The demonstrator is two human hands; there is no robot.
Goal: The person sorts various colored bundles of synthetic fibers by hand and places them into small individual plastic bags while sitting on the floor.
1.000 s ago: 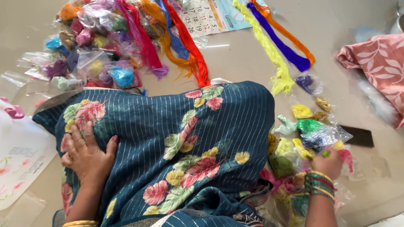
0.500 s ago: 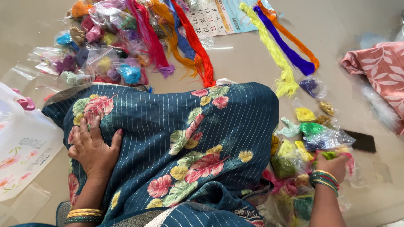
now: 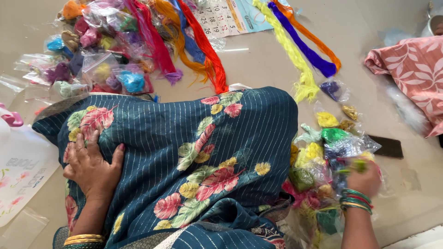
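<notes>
My left hand [image 3: 94, 166] lies flat with fingers spread on a dark blue striped garment with floral print [image 3: 240, 133] that covers my lap and knees. At the right, my right hand [image 3: 367, 182], with green and red bangles on its wrist, is blurred in motion over a heap of small clear packets of coloured thread [image 3: 323, 152]. Its fingers are closed around a small green thread bundle [image 3: 357, 166].
More thread packets [image 3: 92, 64] and long skeins in red [image 3: 207, 50], yellow [image 3: 290, 50], purple [image 3: 304, 46] and orange lie on the floor ahead. A calendar sheet [image 3: 226, 18], a pink leaf-print cloth [image 3: 410, 69], a black phone [image 3: 387, 146] and a white printed bag [image 3: 23, 166] are around.
My right hand has lifted slightly over the packet heap and now blurs with motion. My left hand has stayed pressed on the garment, shifting only a little.
</notes>
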